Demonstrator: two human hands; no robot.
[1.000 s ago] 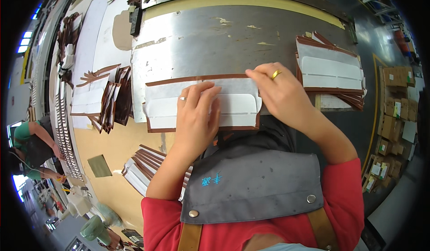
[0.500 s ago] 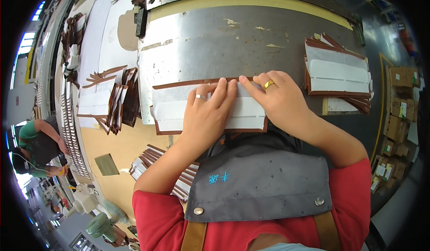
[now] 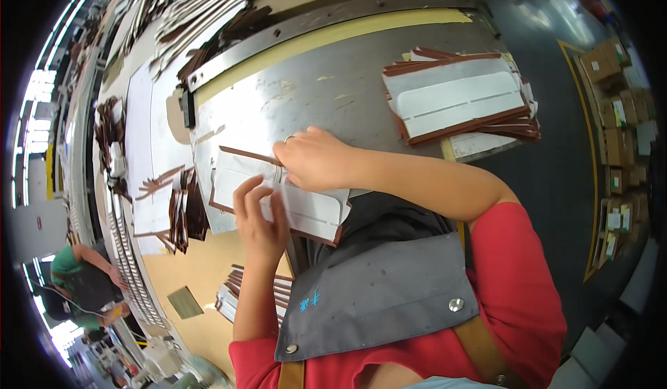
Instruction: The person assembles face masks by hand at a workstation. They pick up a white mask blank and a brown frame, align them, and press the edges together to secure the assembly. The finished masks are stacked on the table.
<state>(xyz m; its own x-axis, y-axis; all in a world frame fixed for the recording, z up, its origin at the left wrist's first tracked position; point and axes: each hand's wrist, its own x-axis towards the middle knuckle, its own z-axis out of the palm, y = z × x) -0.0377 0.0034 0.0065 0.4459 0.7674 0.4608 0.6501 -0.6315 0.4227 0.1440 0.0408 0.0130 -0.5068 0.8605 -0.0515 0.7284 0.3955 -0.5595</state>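
A flat white panel with brown folded edges (image 3: pixel 313 210) lies tilted across the near edge of the metal plate, partly over my apron. My right hand (image 3: pixel 316 160) is closed at the panel's far edge, with its fingertips pinching there, and the panel bends up slightly by them. Over the middle of the panel is my left hand (image 3: pixel 262 222), its fingers bent and apart, slightly blurred, gripping nothing. My hands hide part of the panel's centre.
A stack of similar brown-edged panels (image 3: pixel 458 97) stands at the plate's right side. More bundled pieces (image 3: pixel 156 208) lie at left, and striped strips (image 3: pixel 228 292) nearer me. A metal bar (image 3: pixel 278 31) crosses the plate's back. A co-worker (image 3: pixel 83 278) is at far left.
The panel has turned and swung left. My right hand has gone from lying along its far edge to a pinch there; my left hand has lifted off. The view has shifted too.
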